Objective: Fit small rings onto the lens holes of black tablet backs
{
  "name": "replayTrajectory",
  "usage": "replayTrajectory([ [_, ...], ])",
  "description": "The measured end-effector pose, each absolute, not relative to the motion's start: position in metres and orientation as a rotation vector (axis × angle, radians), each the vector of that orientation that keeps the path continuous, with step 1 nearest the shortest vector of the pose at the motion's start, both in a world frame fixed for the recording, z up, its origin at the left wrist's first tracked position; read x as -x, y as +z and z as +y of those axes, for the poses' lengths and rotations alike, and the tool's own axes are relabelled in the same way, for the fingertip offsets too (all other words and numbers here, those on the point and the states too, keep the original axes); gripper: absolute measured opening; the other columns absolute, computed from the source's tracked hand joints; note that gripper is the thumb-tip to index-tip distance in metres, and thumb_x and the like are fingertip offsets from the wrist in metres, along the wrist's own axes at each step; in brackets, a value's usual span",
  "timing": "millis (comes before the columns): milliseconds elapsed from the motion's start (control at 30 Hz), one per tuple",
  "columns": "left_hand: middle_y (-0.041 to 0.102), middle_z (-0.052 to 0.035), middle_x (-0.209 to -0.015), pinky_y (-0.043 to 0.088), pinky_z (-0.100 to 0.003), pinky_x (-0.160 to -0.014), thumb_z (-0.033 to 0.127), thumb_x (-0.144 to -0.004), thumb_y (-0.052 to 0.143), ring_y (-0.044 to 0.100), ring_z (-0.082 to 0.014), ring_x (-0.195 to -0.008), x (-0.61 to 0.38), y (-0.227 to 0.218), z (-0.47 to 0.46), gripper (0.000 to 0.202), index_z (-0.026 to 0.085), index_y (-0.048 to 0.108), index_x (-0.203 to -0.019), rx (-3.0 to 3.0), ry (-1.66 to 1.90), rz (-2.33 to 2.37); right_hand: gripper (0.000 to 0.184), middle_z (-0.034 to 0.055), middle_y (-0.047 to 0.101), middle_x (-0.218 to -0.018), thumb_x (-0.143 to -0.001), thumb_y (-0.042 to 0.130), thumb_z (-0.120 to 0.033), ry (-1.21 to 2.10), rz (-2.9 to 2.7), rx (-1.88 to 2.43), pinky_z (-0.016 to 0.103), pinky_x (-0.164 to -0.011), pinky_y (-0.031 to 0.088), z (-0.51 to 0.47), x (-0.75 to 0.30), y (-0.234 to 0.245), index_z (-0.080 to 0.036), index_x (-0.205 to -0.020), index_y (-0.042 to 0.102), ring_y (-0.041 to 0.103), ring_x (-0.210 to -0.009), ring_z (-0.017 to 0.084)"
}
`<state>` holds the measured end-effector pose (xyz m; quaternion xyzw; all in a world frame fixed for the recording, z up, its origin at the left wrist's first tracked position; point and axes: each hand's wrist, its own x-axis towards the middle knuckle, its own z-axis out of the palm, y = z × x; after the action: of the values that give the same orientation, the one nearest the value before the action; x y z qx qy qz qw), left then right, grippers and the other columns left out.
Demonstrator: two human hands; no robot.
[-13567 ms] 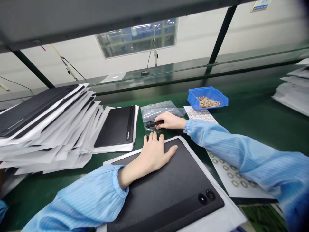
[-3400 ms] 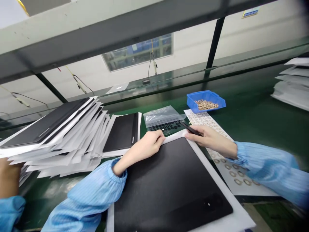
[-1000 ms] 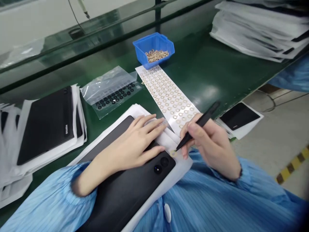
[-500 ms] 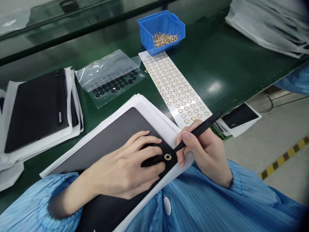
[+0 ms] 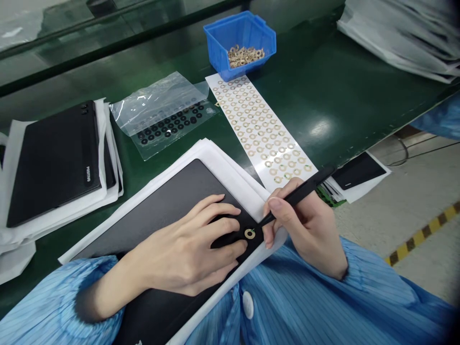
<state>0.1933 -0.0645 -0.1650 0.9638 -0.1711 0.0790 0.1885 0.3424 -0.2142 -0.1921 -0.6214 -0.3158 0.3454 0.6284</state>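
A black tablet [image 5: 172, 201] lies on white foam wrap, tilted from the bench edge onto my lap. My left hand [image 5: 190, 249] rests flat on it with fingers spread, close to a small gold ring [image 5: 249, 233] sitting at the tablet's corner. My right hand [image 5: 305, 225] is closed on black tweezers [image 5: 298, 194], their tip touching the ring. A white sheet [image 5: 258, 129] with rows of gold rings lies just beyond.
A blue bin [image 5: 240, 43] of loose rings stands at the back. A clear bag [image 5: 161, 117] holds black rings. Another wrapped tablet [image 5: 53, 158] lies at left. Stacked white wraps [image 5: 398, 33] fill the far right. The floor [image 5: 406, 215] is to the right.
The ring now sits on the tablet's corner with the tweezers' tip on it, as half a second ago. One second ago the tip held the ring just off the corner.
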Motion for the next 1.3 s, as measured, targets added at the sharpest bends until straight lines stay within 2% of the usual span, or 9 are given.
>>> replayTrajectory([
  [567,0.061,-0.0100,-0.100,0.031,-0.050,-0.109,0.018,-0.087,0.055,0.046,-0.0275,-0.118,-0.193,-0.165,-0.065,0.020,0.015,0.066,-0.104,-2.712,0.226,-0.483,0.017,-0.0075,0.054,-0.045,-0.089,0.054,-0.031,0.733,-0.789,1.449,0.022,-0.035,0.046,-0.215,-0.342,-0.193,-0.024,-0.077,0.043,0.057,-0.036,0.012],
  [700,0.062,-0.0104,-0.097,0.032,-0.049,-0.110,0.018,-0.087,0.056,0.048,-0.0276,-0.116,-0.192,-0.165,-0.066,0.020,0.012,0.066,-0.102,-2.710,0.234,-0.480,0.016,-0.0073,0.054,-0.046,-0.090,0.052,-0.027,0.685,-0.841,1.472,0.022,-0.035,0.046,-0.216,-0.342,-0.192,-0.023,-0.078,0.043,0.057,-0.035,0.011],
  [800,0.062,-0.0116,-0.098,0.032,-0.048,-0.110,0.018,-0.086,0.056,0.049,-0.0279,-0.116,-0.193,-0.165,-0.066,0.024,0.008,0.064,-0.107,-2.720,0.249,-0.480,0.014,-0.0071,0.053,-0.050,-0.090,0.052,-0.023,0.605,-0.913,1.494,0.022,-0.038,0.046,-0.217,-0.341,-0.193,-0.022,-0.079,0.044,0.056,-0.037,0.010],
  [1033,0.060,-0.0112,-0.104,0.031,-0.050,-0.110,0.021,-0.090,0.052,0.049,-0.0270,-0.114,-0.195,-0.162,-0.074,0.032,0.006,0.058,-0.118,-2.802,0.195,-0.440,0.008,-0.0028,0.053,-0.073,-0.088,0.053,-0.016,0.401,-1.129,1.498,0.020,-0.044,0.049,-0.221,-0.341,-0.197,-0.021,-0.087,0.047,0.059,-0.047,0.006],
  [1300,0.060,-0.0119,-0.103,0.034,-0.056,-0.107,0.021,-0.091,0.052,0.049,-0.0290,-0.115,-0.191,-0.164,-0.082,0.032,0.003,0.056,-0.118,-2.873,0.258,-0.391,0.008,-0.0003,0.055,-0.077,-0.089,0.050,-0.016,0.387,-1.140,1.470,0.029,-0.050,0.047,-0.226,-0.345,-0.200,-0.024,-0.087,0.049,0.057,-0.054,0.011],
])
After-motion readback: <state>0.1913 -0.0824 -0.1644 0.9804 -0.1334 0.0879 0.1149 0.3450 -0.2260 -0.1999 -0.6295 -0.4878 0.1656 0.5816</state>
